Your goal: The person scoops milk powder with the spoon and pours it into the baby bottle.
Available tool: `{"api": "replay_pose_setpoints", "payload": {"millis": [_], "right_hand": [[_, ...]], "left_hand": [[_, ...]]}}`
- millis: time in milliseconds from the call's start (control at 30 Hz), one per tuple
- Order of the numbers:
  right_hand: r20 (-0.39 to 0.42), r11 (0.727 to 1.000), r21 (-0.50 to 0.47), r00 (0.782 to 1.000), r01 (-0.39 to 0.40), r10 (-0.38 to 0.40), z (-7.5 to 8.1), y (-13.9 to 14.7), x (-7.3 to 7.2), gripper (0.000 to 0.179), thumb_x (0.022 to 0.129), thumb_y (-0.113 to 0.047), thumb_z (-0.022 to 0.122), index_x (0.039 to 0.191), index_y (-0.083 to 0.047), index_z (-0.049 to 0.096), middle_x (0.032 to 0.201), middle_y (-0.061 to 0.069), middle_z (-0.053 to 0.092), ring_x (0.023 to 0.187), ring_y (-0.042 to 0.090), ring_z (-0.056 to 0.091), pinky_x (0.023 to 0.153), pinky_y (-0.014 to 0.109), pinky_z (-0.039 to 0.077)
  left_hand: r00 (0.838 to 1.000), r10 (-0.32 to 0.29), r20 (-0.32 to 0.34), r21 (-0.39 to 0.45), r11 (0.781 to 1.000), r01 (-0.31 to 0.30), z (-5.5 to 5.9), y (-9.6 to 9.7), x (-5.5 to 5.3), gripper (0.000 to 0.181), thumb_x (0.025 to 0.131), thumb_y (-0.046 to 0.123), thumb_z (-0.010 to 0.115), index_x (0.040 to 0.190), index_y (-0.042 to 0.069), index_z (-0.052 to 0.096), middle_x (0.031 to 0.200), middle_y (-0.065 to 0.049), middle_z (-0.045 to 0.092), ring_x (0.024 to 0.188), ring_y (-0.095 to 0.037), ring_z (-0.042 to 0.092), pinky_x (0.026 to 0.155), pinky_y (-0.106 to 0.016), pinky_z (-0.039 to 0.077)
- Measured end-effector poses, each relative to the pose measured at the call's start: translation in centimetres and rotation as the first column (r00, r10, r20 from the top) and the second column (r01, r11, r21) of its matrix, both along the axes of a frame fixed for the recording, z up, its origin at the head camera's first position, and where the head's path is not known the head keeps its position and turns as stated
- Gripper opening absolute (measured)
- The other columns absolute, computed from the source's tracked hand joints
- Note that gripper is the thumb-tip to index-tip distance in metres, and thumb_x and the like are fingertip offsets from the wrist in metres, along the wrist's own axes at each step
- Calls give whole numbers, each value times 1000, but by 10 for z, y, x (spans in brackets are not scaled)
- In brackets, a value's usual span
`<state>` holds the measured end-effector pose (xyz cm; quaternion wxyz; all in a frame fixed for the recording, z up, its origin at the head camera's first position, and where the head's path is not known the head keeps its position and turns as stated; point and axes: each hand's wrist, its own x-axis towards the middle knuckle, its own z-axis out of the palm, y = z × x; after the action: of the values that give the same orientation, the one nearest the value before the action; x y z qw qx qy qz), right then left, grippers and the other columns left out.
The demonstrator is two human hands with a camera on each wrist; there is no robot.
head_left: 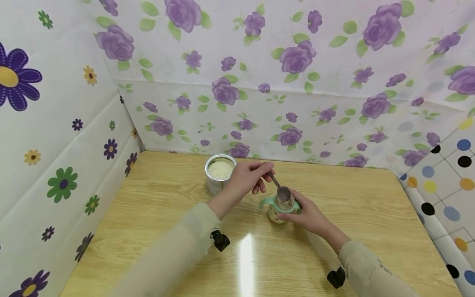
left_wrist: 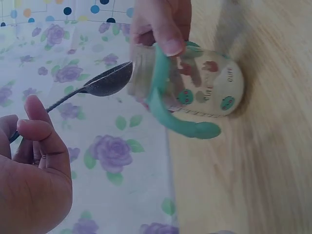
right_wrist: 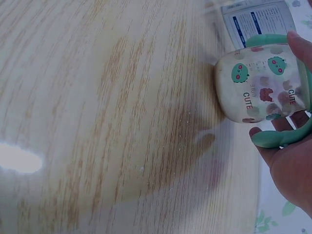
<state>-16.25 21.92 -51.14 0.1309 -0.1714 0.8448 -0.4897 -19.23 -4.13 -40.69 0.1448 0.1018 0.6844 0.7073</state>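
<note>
My left hand [head_left: 248, 176] pinches the handle of a dark metal spoon [head_left: 284, 193]. The spoon's bowl lies right at the mouth of a clear baby bottle [head_left: 275, 216] with a green two-handled collar. Printed cartoon figures and the word CUTE show on the bottle's side [right_wrist: 258, 92], and something pale fills its lower part. Around the collar, my right hand [head_left: 309, 213] grips the bottle, which stands upright on the table. In the left wrist view, the spoon [left_wrist: 109, 80] reaches from the left fingers to the open neck.
An open silver tin [head_left: 216, 184] of pale powder stands behind my left forearm, near the table's back edge. Small specks [right_wrist: 187, 122] lie on the wooden table [head_left: 167, 194] by the bottle. Flower-printed sheets [head_left: 245, 119] hang behind the table and at its sides.
</note>
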Motion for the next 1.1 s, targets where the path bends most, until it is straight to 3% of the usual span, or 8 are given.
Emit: {"api": "replay_pose_setpoints", "payload": {"millis": [200, 333, 467, 600, 767, 967, 1100], "right_hand": [[-19, 1000, -4, 1000, 6, -6, 1, -1, 1, 74, 93, -31, 87, 157, -19, 51, 145, 15, 62, 128, 33, 62, 106, 61, 48], [-24, 1000, -2, 1000, 5, -5, 2, -2, 2, 75, 93, -31, 88, 157, -22, 52, 149, 14, 60, 131, 35, 61, 106, 62, 48], [-27, 1000, -3, 1000, -4, 4, 3, -1, 3, 74, 93, -32, 88, 157, -24, 51, 152, 14, 58, 133, 37, 59, 105, 62, 48], [-30, 1000, 1, 999, -11, 11, 4, -2, 3, 75, 93, -32, 87, 158, -23, 50, 152, 14, 58, 133, 37, 59, 105, 62, 49], [-34, 1000, 10, 999, -12, 12, 5, -2, 3, 76, 92, -32, 88, 158, -24, 51, 152, 13, 58, 133, 37, 59, 105, 61, 49], [-34, 1000, 16, 999, -11, 12, 5, -2, 3, 76, 92, -32, 88, 158, -24, 51, 151, 14, 58, 133, 36, 59, 105, 61, 49], [-43, 1000, 22, 999, -13, 14, 4, -3, 3, 78, 92, -32, 88, 159, -22, 50, 152, 14, 58, 134, 37, 59, 105, 62, 48]], "left_hand": [[999, -9, -45, 3, 1000, 9, 28, -15, -3, 38, 107, 41, 68, 104, 5, 81, 87, -10, 73, 55, -14, 63, 48, -25, 46], [998, 49, -31, 5, 999, -49, 45, -38, -9, 38, 108, 37, 68, 108, 2, 79, 86, -7, 73, 55, -13, 62, 47, -23, 45], [993, 107, -54, -25, 994, -109, 52, -73, -18, 40, 109, 38, 66, 110, 0, 78, 88, -8, 73, 55, -12, 61, 47, -22, 45], [982, 172, -74, -61, 982, -176, 50, -109, -26, 44, 109, 40, 65, 117, -3, 75, 90, -5, 73, 56, -11, 61, 48, -21, 46], [971, 227, -70, -111, 966, -234, 39, -145, -31, 52, 108, 46, 64, 125, -3, 72, 92, -1, 72, 59, -11, 60, 51, -22, 47], [965, 253, -65, -125, 958, -259, 24, -165, -35, 44, 108, 46, 65, 117, 5, 77, 92, 0, 71, 60, -9, 62, 53, -21, 49], [966, 247, -80, -135, 957, -256, 9, -173, -39, 43, 108, 43, 65, 117, 3, 76, 93, -3, 72, 60, -10, 63, 53, -22, 50]]}}
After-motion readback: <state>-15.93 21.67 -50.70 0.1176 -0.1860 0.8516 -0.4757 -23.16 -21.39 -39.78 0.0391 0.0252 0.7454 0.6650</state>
